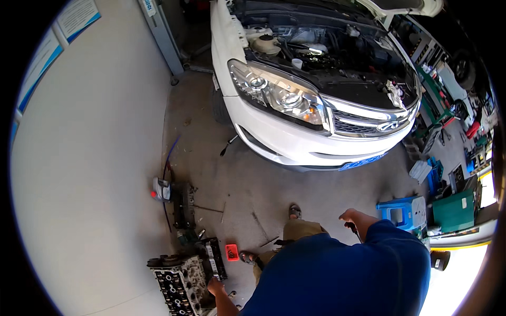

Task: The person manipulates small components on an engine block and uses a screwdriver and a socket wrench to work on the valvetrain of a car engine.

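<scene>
Low at the lower left, left hand (pixel 215 286) right beside the near edge of an engine block (pixel 176 287), perhaps touching; fingers clamped or loose, impossible to tell at this size. Out to the other side, right hand (pixel 349 216) well away from the block, seemingly for balance in a stoop, with a dark slender object (pixel 352 227) just below; gripped or merely behind, also unclear. Around the left hand, rough cast metal: the block grey and boxy, top face pierced by rows of round openings, and close alongside, a long, ribbed dark metal part (pixel 212 258). Near the feet, a shallow red plastic tray (pixel 232 246) with small dark pieces inside, likely so placed to keep loose bits together and within reach. Farther up, against the smooth pale wall (pixel 105 158), a black oblong part (pixel 184 203) and a grey bottle (pixel 163 190) with a red cap, probably lined up there to leave the dull concrete floor (pixel 316 184) passable. Beyond, a glossy white car (pixel 305 150), hood raised, presumably for access to the engine bay (pixel 348 79); off to the right, a blue plastic stool (pixel 403 210).
</scene>
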A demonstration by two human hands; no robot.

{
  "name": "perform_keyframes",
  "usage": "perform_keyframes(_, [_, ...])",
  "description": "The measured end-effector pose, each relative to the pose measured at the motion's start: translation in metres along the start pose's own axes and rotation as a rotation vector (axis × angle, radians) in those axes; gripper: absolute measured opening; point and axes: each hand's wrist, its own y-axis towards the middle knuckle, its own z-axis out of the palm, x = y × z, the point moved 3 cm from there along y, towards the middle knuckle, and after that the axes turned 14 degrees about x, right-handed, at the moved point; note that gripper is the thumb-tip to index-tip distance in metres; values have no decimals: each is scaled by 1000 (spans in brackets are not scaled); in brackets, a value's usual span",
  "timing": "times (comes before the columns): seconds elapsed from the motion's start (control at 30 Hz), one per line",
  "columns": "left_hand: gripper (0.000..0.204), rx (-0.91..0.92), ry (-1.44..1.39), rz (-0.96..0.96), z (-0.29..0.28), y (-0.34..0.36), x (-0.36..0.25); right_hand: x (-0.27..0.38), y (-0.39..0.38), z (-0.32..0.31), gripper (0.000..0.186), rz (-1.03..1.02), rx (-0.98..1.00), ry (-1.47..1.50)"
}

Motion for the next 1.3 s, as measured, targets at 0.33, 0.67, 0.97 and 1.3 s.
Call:
perform_keyframes(0.33, [13,234,-219,196,-59,94,-358,-79,45,-96,37,-262,4,639])
perform_keyframes(0.67, [26,336,-461,933,-32,37,-780,-149,31,-77,39,-302,-86,1214])
perform_keyframes(0.97, [25,426,-527,1253,-26,-22,-930,-104,-3,-139,41,-210,-137,1210])
perform_keyframes(1.3, [24,400,-667,1259,-29,10,-1009,-81,-47,-232,43,-160,-281,1156])
